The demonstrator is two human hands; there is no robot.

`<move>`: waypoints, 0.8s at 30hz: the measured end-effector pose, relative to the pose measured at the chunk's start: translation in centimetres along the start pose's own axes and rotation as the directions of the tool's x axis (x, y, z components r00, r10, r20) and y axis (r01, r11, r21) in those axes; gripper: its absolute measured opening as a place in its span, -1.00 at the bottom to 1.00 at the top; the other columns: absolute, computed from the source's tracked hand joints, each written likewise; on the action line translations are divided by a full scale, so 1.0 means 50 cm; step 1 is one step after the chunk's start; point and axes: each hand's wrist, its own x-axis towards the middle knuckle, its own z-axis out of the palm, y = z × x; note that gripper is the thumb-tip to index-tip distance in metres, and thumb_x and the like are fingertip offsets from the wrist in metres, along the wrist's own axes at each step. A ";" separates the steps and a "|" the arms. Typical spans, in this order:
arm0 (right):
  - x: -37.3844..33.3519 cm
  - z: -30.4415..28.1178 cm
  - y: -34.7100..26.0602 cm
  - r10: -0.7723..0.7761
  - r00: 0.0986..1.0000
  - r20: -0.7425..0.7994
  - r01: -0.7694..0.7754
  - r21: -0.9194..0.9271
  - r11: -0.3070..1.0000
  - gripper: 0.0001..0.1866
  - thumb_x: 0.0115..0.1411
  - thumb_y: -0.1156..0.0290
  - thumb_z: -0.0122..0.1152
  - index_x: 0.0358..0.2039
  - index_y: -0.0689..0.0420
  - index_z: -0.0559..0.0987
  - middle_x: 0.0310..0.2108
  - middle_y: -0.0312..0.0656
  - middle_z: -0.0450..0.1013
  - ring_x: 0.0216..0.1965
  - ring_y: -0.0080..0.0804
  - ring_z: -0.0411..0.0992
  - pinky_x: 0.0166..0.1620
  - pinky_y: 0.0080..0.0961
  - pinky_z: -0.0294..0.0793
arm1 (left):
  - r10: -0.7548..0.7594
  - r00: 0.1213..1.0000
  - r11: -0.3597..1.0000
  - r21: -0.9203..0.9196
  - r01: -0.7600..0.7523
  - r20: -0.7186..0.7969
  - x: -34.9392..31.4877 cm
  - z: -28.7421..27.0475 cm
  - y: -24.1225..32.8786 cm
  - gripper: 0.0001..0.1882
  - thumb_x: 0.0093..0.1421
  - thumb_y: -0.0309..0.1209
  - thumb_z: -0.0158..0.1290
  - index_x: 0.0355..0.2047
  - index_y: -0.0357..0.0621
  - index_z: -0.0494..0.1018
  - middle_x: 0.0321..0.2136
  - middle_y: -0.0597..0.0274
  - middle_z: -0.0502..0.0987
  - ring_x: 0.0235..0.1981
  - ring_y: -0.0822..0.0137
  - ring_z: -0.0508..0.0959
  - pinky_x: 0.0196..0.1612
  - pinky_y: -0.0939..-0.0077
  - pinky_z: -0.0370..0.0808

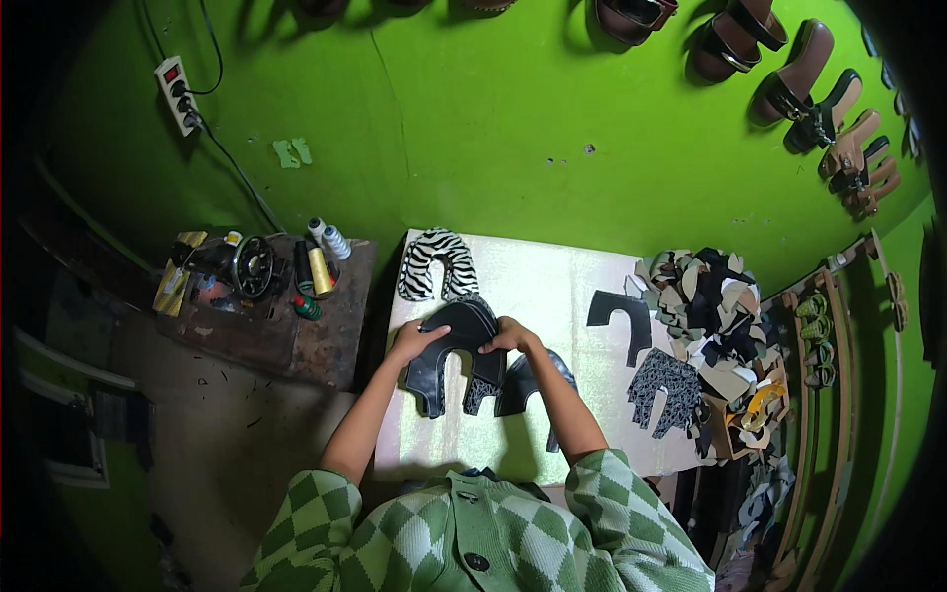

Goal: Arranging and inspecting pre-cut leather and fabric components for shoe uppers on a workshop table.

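Observation:
Both my hands grip a stack of black U-shaped shoe upper pieces (458, 324) over the white worktable (552, 266). My left hand (418, 341) holds the stack's left side, thumb on top. On the opposite side, my right hand (507, 336) is closed on the edge. A grey-and-black patterned piece (480, 398) shows below the stack's right leg. Just behind lies a zebra-striped U-shaped upper (436, 247). Another black upper piece (519, 387) rests partly under my right forearm. Farther right lie a flat black piece (631, 318) and patterned uppers (663, 387).
A heap of scraps (702, 296) covers the table's right end, beside a box of offcuts (760, 419). To the left stands a sewing machine (222, 271) with thread cones (321, 271). Sandals (730, 44) hang on the green wall; a wooden rack (838, 375) stands at right.

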 end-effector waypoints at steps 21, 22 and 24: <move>0.188 -0.352 0.146 0.135 0.985 -0.108 -0.133 0.022 0.991 -0.27 -0.50 0.25 0.53 -0.25 0.37 0.49 -0.28 -0.02 0.46 -0.21 -0.26 0.41 -0.14 -0.44 0.37 | -0.081 0.973 0.978 0.171 0.119 -0.215 0.414 0.214 0.111 -0.20 -0.28 0.11 0.23 -0.25 -0.43 0.40 -0.29 -0.15 0.47 -0.23 0.04 0.49 -0.17 0.32 0.41; 0.196 -0.348 0.149 0.136 0.985 -0.109 -0.134 0.026 0.991 -0.27 -0.49 0.25 0.53 -0.25 0.38 0.49 -0.27 -0.01 0.46 -0.20 -0.24 0.41 -0.11 -0.45 0.36 | -0.034 0.959 0.971 0.217 0.098 -0.280 0.423 0.216 0.099 -0.19 -0.28 0.10 0.23 -0.24 -0.43 0.38 -0.28 -0.16 0.46 -0.22 0.01 0.47 -0.16 0.30 0.41; 0.196 -0.343 0.116 0.051 0.997 -0.051 -0.044 0.135 0.990 -0.19 -0.51 0.28 0.54 -0.17 0.38 0.43 -0.22 0.03 0.43 -0.16 -0.22 0.40 -0.07 -0.45 0.35 | 0.071 0.915 0.962 0.268 0.042 -0.397 0.426 0.202 0.074 -0.19 -0.27 0.08 0.22 -0.22 -0.43 0.32 -0.30 -0.17 0.44 -0.23 -0.05 0.46 -0.16 0.22 0.40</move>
